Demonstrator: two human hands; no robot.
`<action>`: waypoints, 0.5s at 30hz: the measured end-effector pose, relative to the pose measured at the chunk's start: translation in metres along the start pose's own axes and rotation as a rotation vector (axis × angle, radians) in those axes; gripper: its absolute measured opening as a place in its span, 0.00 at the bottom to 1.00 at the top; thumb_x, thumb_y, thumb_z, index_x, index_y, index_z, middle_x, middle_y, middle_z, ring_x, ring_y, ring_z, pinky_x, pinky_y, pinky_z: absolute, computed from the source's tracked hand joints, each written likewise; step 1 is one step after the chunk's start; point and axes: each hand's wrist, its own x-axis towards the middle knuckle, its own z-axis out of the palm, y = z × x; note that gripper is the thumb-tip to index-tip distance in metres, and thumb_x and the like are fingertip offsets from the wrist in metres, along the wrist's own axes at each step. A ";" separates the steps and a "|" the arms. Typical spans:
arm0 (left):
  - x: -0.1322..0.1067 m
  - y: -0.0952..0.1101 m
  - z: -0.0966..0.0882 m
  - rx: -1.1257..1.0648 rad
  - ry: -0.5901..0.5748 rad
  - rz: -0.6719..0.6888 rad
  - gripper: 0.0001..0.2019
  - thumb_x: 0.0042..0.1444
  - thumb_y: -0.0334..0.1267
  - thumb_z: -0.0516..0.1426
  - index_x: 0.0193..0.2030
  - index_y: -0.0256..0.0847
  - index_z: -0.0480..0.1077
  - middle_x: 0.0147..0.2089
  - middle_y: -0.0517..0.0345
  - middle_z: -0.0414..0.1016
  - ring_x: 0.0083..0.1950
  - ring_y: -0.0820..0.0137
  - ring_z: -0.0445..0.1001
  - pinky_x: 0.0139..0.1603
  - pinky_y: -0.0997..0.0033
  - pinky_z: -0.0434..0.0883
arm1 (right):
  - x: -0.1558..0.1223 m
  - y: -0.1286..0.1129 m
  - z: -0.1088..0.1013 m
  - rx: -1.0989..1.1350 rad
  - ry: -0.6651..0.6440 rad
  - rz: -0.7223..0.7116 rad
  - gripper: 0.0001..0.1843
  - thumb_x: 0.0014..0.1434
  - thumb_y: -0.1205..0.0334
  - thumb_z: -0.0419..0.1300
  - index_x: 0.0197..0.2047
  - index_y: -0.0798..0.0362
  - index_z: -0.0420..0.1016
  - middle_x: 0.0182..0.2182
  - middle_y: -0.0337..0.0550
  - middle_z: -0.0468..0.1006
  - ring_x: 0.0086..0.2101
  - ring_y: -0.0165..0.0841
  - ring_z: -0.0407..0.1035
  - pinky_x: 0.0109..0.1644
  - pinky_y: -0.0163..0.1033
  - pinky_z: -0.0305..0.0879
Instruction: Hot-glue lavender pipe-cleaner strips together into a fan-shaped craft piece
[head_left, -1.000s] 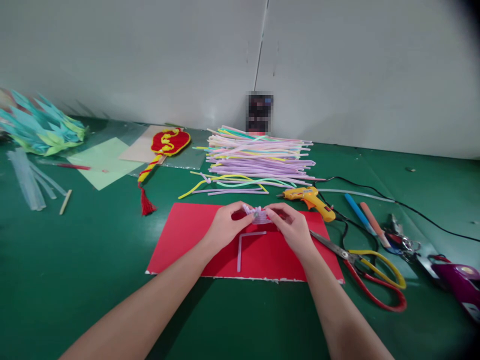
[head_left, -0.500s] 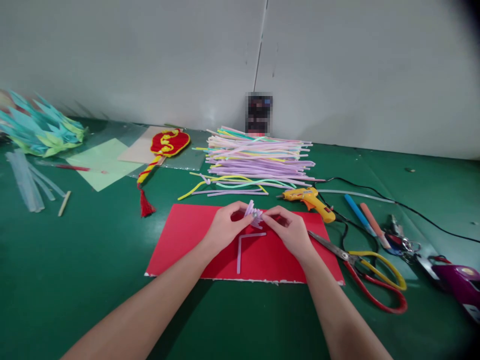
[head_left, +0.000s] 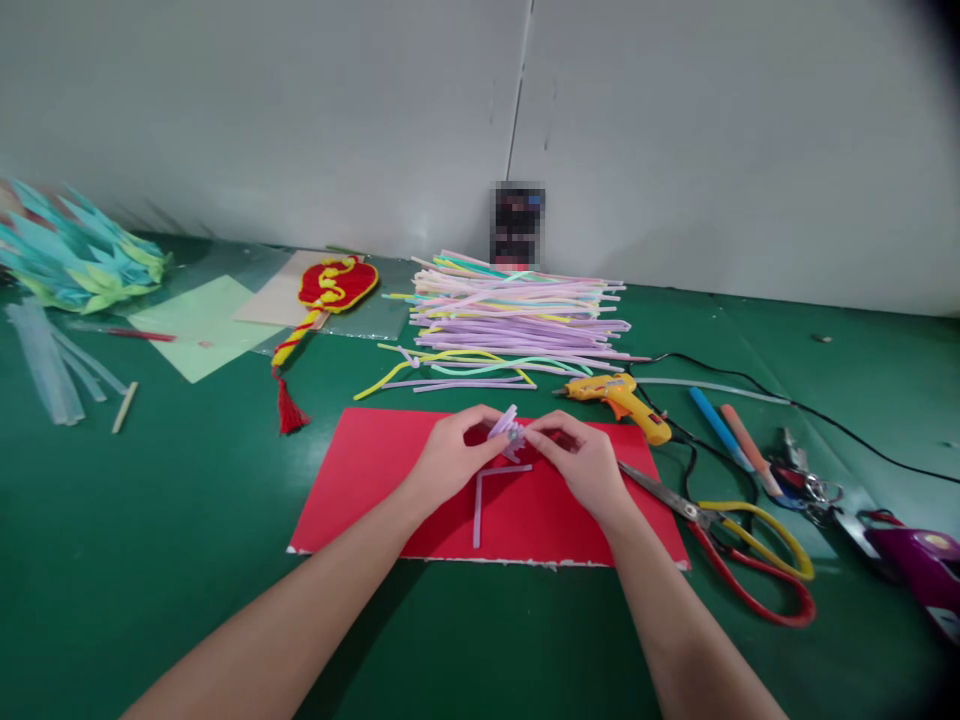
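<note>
Two bare hands work over the far edge of a red board (head_left: 360, 500) on a green table (head_left: 150, 570). The left hand (head_left: 450, 455) pinches a small bundle of lilac stems (head_left: 504, 421) between thumb and fingers; the right hand (head_left: 583, 460) has its thumb and fingertip closed on the bundle's right side. A bent lilac stem (head_left: 478, 512) lies on the board, one end towards its near edge. Scissors (head_left: 691, 511) overlap the board's right edge; a yellow glue gun (head_left: 626, 397) sits by its far right corner. Pastel stems (head_left: 517, 305) are heaped near the table's far edge.

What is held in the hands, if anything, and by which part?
A lilac pipe-cleaner bundle: the left hand pinches its middle, the right hand its right edge.
</note>
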 end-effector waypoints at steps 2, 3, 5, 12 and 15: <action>0.000 0.000 0.000 -0.001 -0.008 0.002 0.06 0.53 0.36 0.55 0.37 0.43 0.71 0.39 0.60 0.76 0.41 0.69 0.72 0.44 0.69 0.66 | 0.000 0.001 0.000 0.002 0.012 0.006 0.08 0.52 0.56 0.59 0.31 0.51 0.74 0.29 0.39 0.75 0.31 0.32 0.68 0.36 0.36 0.65; 0.000 0.000 0.000 -0.001 -0.011 0.003 0.06 0.53 0.37 0.56 0.37 0.43 0.71 0.39 0.60 0.76 0.42 0.69 0.72 0.44 0.69 0.66 | 0.000 0.002 0.000 0.002 0.016 0.009 0.08 0.52 0.56 0.59 0.31 0.51 0.74 0.29 0.39 0.75 0.31 0.31 0.68 0.35 0.36 0.65; 0.000 -0.001 0.000 -0.004 -0.019 0.003 0.05 0.52 0.37 0.56 0.36 0.43 0.71 0.38 0.60 0.76 0.42 0.69 0.73 0.44 0.69 0.66 | 0.000 0.003 0.000 0.000 0.016 0.014 0.08 0.52 0.55 0.60 0.31 0.51 0.74 0.29 0.39 0.75 0.31 0.32 0.69 0.35 0.36 0.65; 0.000 -0.003 0.000 -0.036 -0.021 -0.013 0.06 0.53 0.38 0.55 0.37 0.43 0.71 0.38 0.59 0.76 0.41 0.69 0.73 0.44 0.69 0.67 | 0.001 0.002 0.000 0.017 0.013 0.038 0.08 0.52 0.55 0.60 0.31 0.51 0.75 0.29 0.39 0.75 0.31 0.32 0.69 0.34 0.35 0.65; 0.000 -0.002 0.000 -0.034 -0.017 -0.013 0.06 0.53 0.38 0.55 0.37 0.43 0.71 0.38 0.59 0.76 0.40 0.69 0.73 0.43 0.69 0.67 | 0.000 0.000 0.000 0.022 0.002 0.041 0.09 0.51 0.55 0.60 0.32 0.51 0.75 0.30 0.40 0.75 0.32 0.32 0.69 0.35 0.36 0.65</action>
